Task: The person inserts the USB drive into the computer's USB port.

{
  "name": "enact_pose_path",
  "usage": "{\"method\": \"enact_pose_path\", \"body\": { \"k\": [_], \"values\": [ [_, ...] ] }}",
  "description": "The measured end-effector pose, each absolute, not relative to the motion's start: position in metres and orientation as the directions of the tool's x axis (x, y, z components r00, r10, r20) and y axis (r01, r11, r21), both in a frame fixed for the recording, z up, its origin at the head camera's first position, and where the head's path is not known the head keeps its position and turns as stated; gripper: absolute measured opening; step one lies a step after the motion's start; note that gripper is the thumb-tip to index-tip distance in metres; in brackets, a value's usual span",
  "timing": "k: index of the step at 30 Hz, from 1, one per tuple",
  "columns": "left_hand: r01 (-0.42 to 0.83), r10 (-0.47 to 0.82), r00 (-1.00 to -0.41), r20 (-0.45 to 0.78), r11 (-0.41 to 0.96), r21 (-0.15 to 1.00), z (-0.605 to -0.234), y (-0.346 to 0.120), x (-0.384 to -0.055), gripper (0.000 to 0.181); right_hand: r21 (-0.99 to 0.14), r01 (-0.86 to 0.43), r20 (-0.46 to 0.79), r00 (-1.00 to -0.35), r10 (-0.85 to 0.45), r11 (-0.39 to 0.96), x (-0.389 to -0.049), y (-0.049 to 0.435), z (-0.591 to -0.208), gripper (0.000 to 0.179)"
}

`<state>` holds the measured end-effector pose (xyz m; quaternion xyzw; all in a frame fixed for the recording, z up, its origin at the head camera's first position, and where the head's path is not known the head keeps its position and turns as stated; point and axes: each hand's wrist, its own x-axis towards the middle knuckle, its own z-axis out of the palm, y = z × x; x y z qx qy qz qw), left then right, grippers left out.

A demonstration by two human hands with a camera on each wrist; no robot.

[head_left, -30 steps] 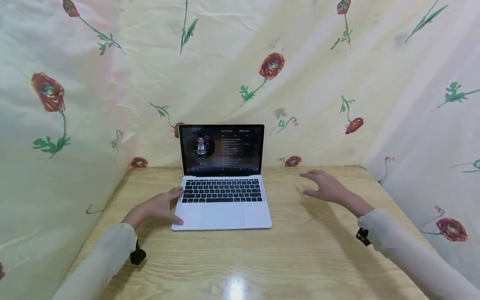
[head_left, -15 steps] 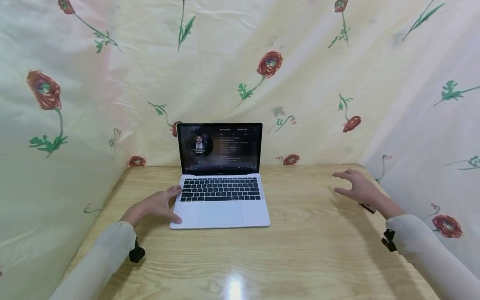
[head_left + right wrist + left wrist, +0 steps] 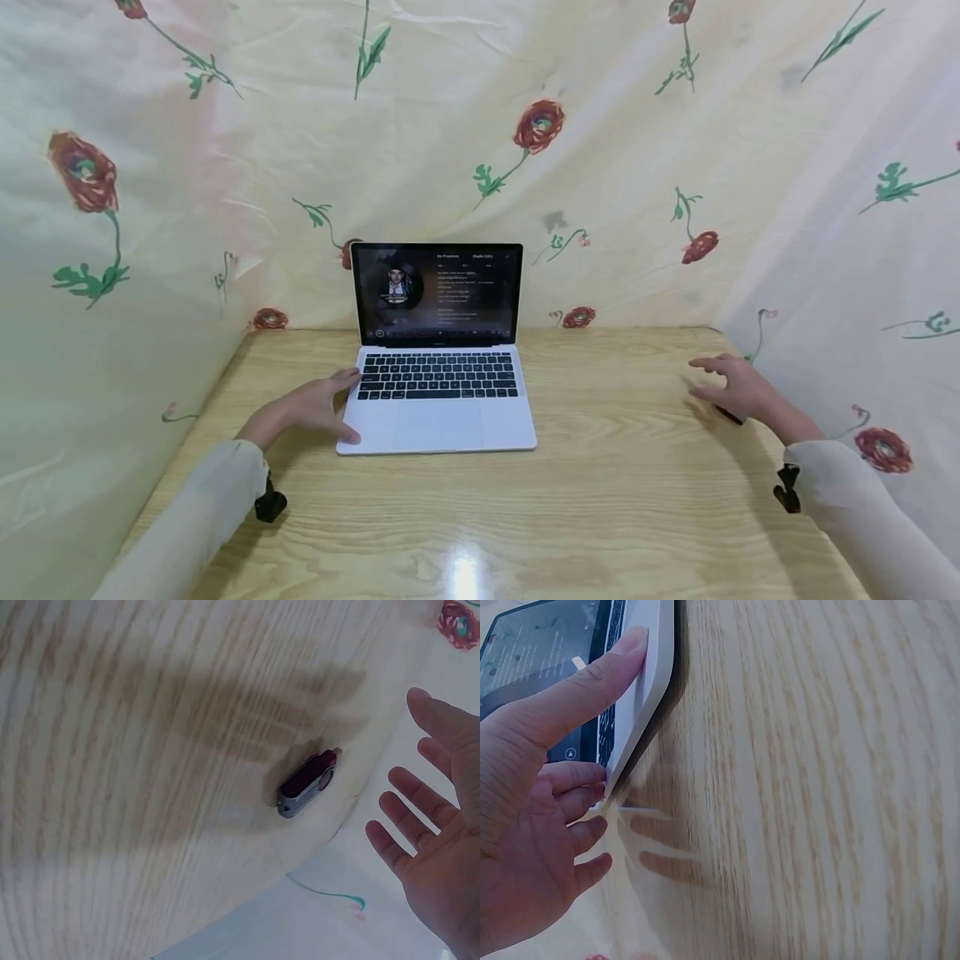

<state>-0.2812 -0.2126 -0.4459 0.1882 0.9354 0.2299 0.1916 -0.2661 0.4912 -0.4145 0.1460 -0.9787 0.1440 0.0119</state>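
Observation:
An open silver laptop (image 3: 442, 425) with a lit screen stands on the wooden table. My left hand (image 3: 311, 410) rests at its left side, thumb on the palm rest near the front corner and fingertips right at the side edge. The left wrist view shows the thumb (image 3: 592, 686) lying over the laptop's edge (image 3: 656, 667), the lower fingers bent loosely. Far to the right, my right hand (image 3: 742, 392) hovers with fingers spread, nothing in it. Below it lies a small dark red and grey object like a USB stick (image 3: 307, 784), partly hidden by the hand in the head view.
The light wood table (image 3: 600, 500) ends at a back edge against a flower-printed cloth (image 3: 637, 167). The cloth also lines both sides, close to my right forearm. A dark band or wrist device (image 3: 787, 489) hangs under my right sleeve.
My right hand has moved right, away from the laptop, and then down over the small red object. My left hand has stayed at the laptop. The head view has shifted slightly.

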Motion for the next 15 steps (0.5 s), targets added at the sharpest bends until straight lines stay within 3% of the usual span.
{"method": "enact_pose_path", "body": {
  "k": [9, 15],
  "values": [
    [0.269, 0.448, -0.851, -0.274, 0.819, 0.506, -0.444, -0.213, -0.282, 0.122, -0.286, -0.276, 0.084, -0.961, -0.263, 0.918, -0.261, 0.509, -0.423, 0.054],
    [0.263, 0.445, -0.851, -0.278, 0.82, 0.508, -0.445, -0.213, -0.281, 0.121, -0.308, -0.238, 0.028, -0.97, -0.241, 0.921, -0.255, 0.52, -0.425, 0.055]
  ]
}}
